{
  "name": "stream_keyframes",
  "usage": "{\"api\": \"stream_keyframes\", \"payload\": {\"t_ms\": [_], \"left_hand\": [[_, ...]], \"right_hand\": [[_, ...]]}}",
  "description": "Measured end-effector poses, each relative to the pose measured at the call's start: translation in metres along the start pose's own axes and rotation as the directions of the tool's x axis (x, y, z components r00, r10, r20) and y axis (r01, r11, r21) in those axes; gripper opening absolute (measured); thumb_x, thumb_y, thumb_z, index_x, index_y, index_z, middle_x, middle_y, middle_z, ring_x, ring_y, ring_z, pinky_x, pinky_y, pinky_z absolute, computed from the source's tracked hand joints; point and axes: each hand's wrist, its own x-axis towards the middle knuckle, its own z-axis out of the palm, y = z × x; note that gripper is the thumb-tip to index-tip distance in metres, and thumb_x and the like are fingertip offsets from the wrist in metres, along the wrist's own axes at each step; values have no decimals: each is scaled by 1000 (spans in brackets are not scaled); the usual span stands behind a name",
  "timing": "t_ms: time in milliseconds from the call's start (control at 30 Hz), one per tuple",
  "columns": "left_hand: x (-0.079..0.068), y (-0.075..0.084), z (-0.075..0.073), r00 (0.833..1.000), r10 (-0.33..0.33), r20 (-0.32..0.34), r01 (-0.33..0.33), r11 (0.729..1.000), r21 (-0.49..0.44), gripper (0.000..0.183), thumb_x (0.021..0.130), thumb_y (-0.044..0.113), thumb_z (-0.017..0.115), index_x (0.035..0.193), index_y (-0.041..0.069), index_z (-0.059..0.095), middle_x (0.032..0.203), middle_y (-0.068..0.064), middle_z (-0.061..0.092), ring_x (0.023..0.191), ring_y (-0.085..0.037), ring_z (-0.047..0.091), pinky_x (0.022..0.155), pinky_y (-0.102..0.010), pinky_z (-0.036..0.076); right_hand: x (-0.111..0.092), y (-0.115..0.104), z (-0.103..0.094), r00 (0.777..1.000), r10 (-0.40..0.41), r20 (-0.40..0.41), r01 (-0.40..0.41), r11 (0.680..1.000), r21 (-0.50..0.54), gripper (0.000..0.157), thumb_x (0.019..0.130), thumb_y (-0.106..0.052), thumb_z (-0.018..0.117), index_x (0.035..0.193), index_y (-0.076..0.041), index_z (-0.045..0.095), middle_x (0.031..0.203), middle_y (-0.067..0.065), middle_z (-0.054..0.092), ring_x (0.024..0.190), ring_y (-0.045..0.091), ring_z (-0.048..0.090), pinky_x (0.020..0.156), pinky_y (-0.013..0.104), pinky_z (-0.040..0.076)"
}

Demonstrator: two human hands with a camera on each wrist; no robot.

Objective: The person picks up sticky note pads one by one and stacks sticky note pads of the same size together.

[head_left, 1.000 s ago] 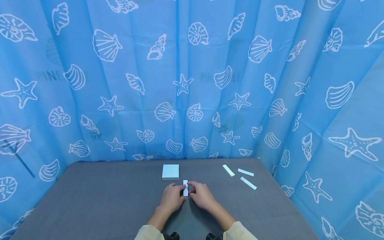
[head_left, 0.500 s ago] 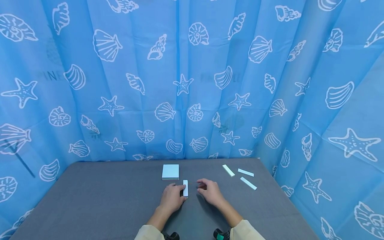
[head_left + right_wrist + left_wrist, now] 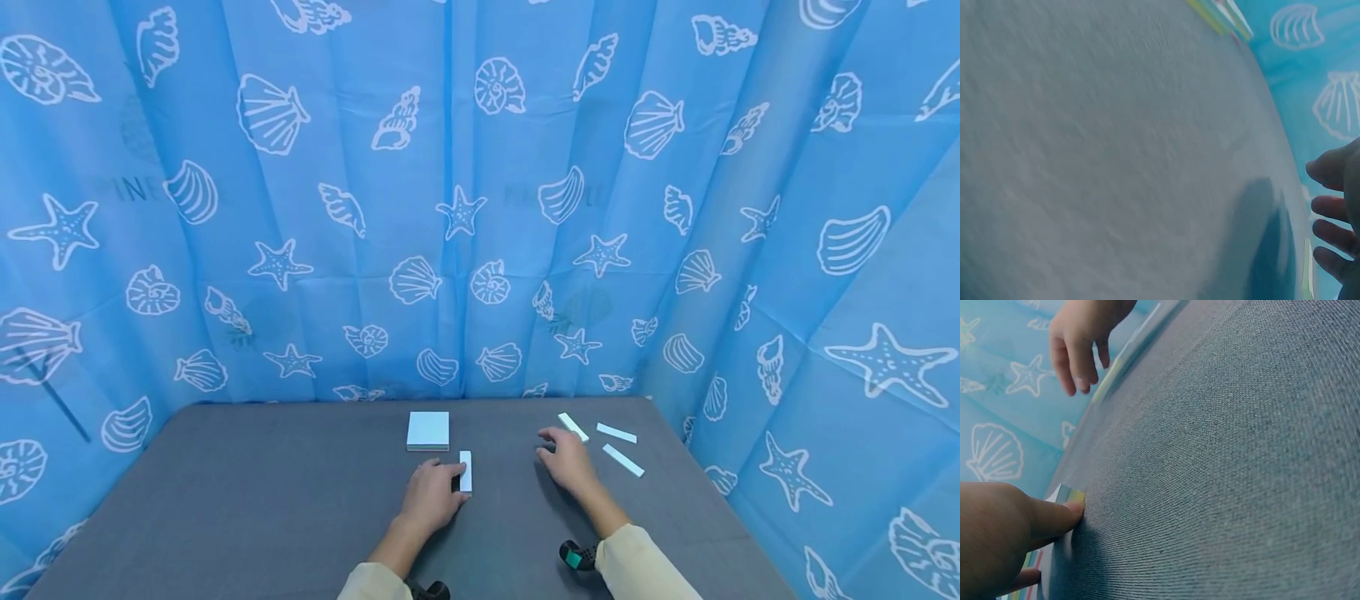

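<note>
In the head view my left hand [image 3: 431, 497] holds a narrow strip [image 3: 466, 473] with a white top, steadying it on the table with its fingertips at the left side and near end. Seen from the left wrist, the thumb lies against the strip's yellowish end [image 3: 1077, 496]. My right hand [image 3: 570, 461] is over the table with loosely bent fingers and nothing in them. Close beside it lies a strip with a pale yellow edge [image 3: 573, 427]. Two more white-topped strips, one farther back [image 3: 617, 432] and one nearer [image 3: 623, 460], lie to its right.
A square white-topped stack [image 3: 428, 429] with layered edges sits just behind the held strip. The grey cloth-covered table [image 3: 262, 500] ends at a blue shell-patterned curtain [image 3: 337, 292] behind and on the right.
My right hand has let go of the strip and moved right, to beside the loose strips. My left hand stays at its strip.
</note>
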Motion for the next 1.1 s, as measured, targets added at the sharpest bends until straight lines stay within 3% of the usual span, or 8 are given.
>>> {"api": "stream_keyframes", "payload": {"t_ms": [233,667,900,1100], "left_hand": [[-2,2,0,1000,19,-13,-19,1000,2,46,79,23,82,122,16,70,120,-12,66,121,-37,52,96,-58,43],[-1,4,0,1000,-3,1,3,1000,-16,46,79,23,82,123,17,69,122,-12,64,122,-37,52,96,-58,43],[-1,4,0,1000,-13,3,13,1000,-18,46,79,23,82,123,16,69,123,-13,64,122,-37,51,97,-58,43],[-1,2,-2,1000,-15,3,15,1000,-19,46,79,23,82,123,16,70,123,-14,63,122,-37,52,96,-57,43]], "right_hand": [[6,18,-9,993,118,-17,-119,976,-184,37,83,-14,74,117,-2,67,118,19,64,114,41,52,91,61,40],[8,43,-17,955,283,88,-244,918,-312,54,90,-32,67,130,3,57,136,22,53,129,47,35,102,62,25],[6,43,-14,953,292,79,-255,917,-306,53,89,-32,68,129,0,60,135,20,55,124,45,39,99,61,27],[-2,34,-10,970,233,62,-205,933,-297,47,86,-29,72,123,-2,65,127,18,60,120,43,43,96,60,31]]}}
